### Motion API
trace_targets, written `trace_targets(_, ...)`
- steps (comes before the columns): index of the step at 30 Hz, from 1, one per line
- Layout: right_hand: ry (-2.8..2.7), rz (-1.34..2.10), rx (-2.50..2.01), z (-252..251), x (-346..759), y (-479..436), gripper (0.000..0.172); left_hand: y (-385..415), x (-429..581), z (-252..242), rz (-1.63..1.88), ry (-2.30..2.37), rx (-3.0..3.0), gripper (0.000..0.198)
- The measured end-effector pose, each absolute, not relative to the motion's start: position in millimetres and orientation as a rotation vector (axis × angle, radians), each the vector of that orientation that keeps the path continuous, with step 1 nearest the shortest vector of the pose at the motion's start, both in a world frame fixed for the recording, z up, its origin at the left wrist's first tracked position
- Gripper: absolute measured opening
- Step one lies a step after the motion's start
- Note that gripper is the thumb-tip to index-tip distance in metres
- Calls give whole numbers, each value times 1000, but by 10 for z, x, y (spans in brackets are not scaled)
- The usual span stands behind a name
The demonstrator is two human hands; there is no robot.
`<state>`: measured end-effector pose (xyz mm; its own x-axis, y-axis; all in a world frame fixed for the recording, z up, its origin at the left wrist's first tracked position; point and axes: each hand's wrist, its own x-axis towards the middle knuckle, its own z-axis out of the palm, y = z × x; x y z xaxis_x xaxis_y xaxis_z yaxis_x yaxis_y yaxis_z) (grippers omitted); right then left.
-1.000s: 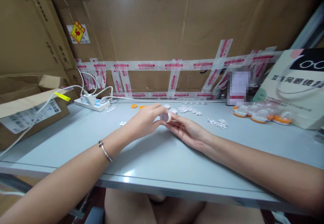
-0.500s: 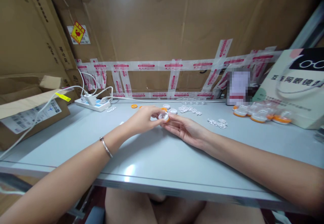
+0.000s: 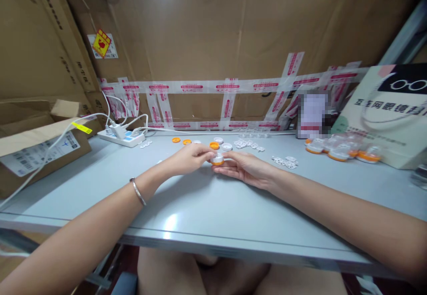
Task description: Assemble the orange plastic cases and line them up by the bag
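While the right hand (image 3: pixel 249 169) grasps the cap (image 3: pixel 218 160) between thumb and fingers above the counter (image 3: pixel 187 210), apparently to steady it, the left hand's (image 3: pixel 193 158) fingers pinch its left side, likely for control. Orange rings (image 3: pixel 214 145) lie beyond, seemingly within easy reach.

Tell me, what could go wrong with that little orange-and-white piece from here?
The small orange-and-white piece sits at the fingertips of the left hand and right hand, so it might slip. If dropped, it could knock the orange part lying just behind it.
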<state>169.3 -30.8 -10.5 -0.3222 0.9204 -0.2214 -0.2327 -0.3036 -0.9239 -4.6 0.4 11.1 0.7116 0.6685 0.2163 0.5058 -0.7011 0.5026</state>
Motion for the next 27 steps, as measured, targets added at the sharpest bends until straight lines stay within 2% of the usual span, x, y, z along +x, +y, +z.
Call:
trace_targets(4, -1189, 1703, -1101, -95, 1717, -286, 9, -44, -54, 149, 520, 897, 2416, 26)
trace_targets(7, -1283, 1656, -1174, -90, 1728, -293, 1, -52, -61, 145, 479, 879, 2437, 25)
trace_targets(11, -1510, 1547, -1233, -109, 1736, -320, 14, -53, -59, 111, 462, 831, 2510, 19)
trace_targets(14, -1741, 1415, -1244, -112, 1749, -342, 16, -80, -32, 93, 460, 779, 2546, 17)
trace_targets(21, -2094, 993, -1311, -86, 1759, -429, 8, -117, 40, 71, 461, 781, 2610, 14)
trace_targets(27, -2297, 687, -1329, -34, 1845, -318, 17, -121, 52, 92, 403, 867, 2593, 18)
